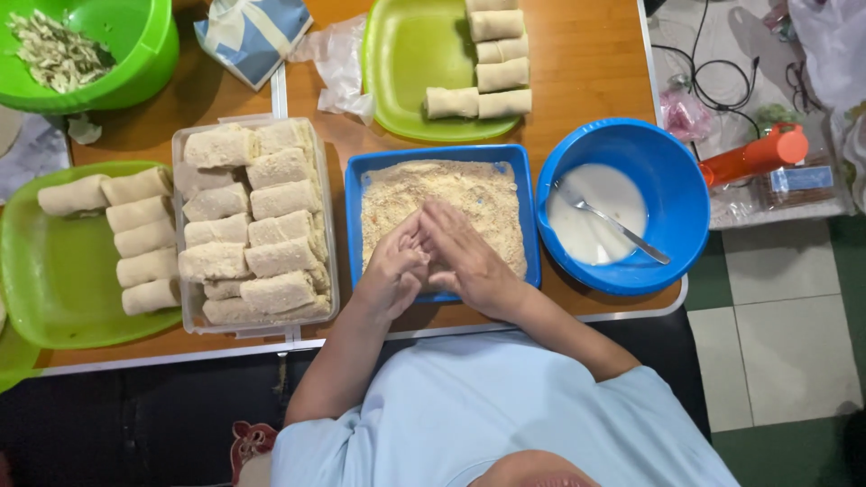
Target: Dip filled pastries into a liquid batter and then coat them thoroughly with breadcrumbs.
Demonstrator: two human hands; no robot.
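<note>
A wooden surface (586, 63) stands over a floor of pale and green tiles, seen from above the person's head. Both hands meet over the near half of a blue square tray (355, 216) filled with pale breadcrumbs (469, 185). The left hand (394, 269) and the right hand (469, 257) press together, fingers curled inward and overlapping, forming one closed grip. What lies inside that grip is hidden by the fingers; I cannot tell whether it clasps a roll or only crumbs. The fingertips rest just above or on the crumb layer, near the tray's middle.

Just to the left of the grip sits a clear rectangular container (185, 307) packed with crumb-coated rolls (280, 257) in two rows. Further left lies a green tray (54, 280) with a column of plain uncoated rolls (144, 239). Just to the right of the grip stands a round blue bowl (667, 180) holding a white liquid (595, 203), with a metal spoon (622, 232) resting in it. Beyond the grip, past the blue tray, is another green tray (406, 54) with more plain rolls (496, 77) stacked along its right side. Far beyond and to the left, a green bowl (149, 54) holds shredded filling (54, 54).
</note>
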